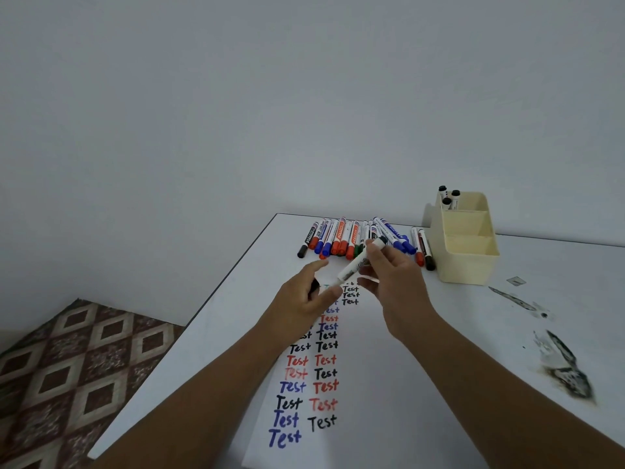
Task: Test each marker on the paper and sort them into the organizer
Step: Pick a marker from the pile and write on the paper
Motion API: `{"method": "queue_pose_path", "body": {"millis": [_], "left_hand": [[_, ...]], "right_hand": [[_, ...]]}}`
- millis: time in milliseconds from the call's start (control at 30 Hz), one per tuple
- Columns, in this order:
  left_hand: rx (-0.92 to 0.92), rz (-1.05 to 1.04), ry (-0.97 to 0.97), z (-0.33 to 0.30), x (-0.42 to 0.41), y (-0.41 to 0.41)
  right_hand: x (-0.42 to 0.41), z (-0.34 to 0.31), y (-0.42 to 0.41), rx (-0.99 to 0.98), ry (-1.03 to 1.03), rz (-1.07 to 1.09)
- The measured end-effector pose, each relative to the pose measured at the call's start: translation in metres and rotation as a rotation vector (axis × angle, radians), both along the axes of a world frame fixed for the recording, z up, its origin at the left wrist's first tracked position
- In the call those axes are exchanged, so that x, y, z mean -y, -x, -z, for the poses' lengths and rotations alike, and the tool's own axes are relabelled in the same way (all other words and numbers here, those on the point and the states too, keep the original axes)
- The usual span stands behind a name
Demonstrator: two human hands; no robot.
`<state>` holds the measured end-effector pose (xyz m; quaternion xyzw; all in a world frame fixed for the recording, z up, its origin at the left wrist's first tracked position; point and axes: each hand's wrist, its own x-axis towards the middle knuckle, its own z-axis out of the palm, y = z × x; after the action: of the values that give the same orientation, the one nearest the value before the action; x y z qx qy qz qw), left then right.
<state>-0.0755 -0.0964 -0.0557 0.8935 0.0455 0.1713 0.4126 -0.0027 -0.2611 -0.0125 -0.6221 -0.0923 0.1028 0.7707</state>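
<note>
My right hand (pixel 392 282) grips a white-barrelled marker (pixel 355 264) above the paper, its tip end pointing down-left toward my left hand (pixel 304 299). In my left hand sits a small black cap (pixel 315 285), and its thumb touches the marker's lower end. The white paper (pixel 355 384) carries two columns of "Test" in black, red and blue. A row of capped markers (pixel 355 236) in several colours lies at the table's far edge. A cream three-compartment organizer (pixel 466 252) stands to the right, with three black-capped markers (pixel 448 198) in its rear compartment.
The white table (pixel 507 316) has dark smudges and scuffs (pixel 564 367) on its right side. Its left edge (pixel 203 306) drops off to a patterned tiled floor (pixel 67 360). A plain wall rises behind the table.
</note>
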Motion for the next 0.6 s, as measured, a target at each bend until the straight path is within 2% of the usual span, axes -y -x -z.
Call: {"method": "queue_pose_path", "body": {"millis": [67, 133, 233, 333, 400, 467, 533, 600], "left_hand": [[0.015, -0.027, 0.014, 0.004, -0.002, -0.001], [0.031, -0.036, -0.010, 0.004, -0.002, -0.001], [0.047, -0.066, -0.067, 0.003, -0.001, -0.002], [0.049, -0.088, -0.013, 0.002, 0.001, -0.003], [0.022, -0.089, -0.051, 0.000, 0.002, -0.001], [0.002, -0.092, -0.124, -0.001, 0.002, -0.001], [-0.003, -0.085, -0.190, -0.001, 0.002, -0.001], [0.010, -0.076, -0.235, 0.000, 0.001, -0.001]], "right_hand": [[0.005, -0.003, -0.005, -0.020, 0.002, 0.008], [0.010, -0.006, -0.009, 0.035, 0.097, -0.017], [0.019, -0.010, -0.012, 0.265, 0.318, -0.049], [0.028, -0.015, -0.016, 0.542, 0.545, -0.123], [0.029, -0.016, -0.020, 0.625, 0.667, -0.180], [0.029, -0.016, -0.026, 0.711, 0.862, -0.201], [0.028, -0.016, -0.030, 0.836, 1.169, -0.249], [0.027, -0.017, -0.030, 0.888, 1.377, -0.296]]}}
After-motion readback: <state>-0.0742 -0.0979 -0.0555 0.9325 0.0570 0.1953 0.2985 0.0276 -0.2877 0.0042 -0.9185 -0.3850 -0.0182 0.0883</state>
